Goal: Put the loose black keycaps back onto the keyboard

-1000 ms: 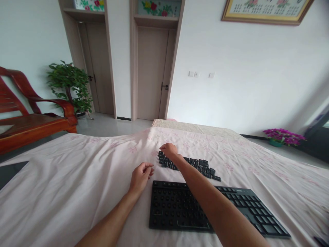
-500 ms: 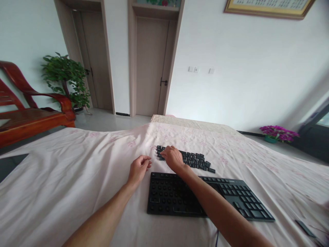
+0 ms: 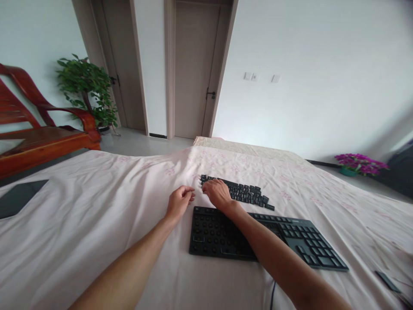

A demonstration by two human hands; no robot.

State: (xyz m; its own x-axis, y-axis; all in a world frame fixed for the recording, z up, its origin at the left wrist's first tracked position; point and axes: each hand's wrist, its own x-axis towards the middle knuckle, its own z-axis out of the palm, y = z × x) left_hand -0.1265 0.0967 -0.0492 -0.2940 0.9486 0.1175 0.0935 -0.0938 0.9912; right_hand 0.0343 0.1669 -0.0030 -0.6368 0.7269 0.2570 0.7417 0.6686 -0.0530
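Observation:
A black keyboard (image 3: 222, 234) lies on the pink cloth, its left part stripped of caps and its right part still capped. Beyond it sit rows of loose black keycaps (image 3: 247, 194). My right hand (image 3: 218, 193) is curled over the left end of those keycaps, fingers bent down onto them; what they pinch is hidden. My left hand (image 3: 179, 203) rests on the cloth just left of the keyboard's far corner, fingers loosely curled with the tips together.
A pink flowered cloth (image 3: 97, 224) covers the table. A dark flat slab (image 3: 19, 198) lies at the left edge, a small dark object (image 3: 387, 282) at the right. A red wooden chair (image 3: 38, 129), a potted plant (image 3: 87, 92) and purple flowers (image 3: 359, 163) stand beyond.
My right hand has drawn back from the far left of the keycap rows toward the keyboard. The view has tilted down. My left hand has barely moved.

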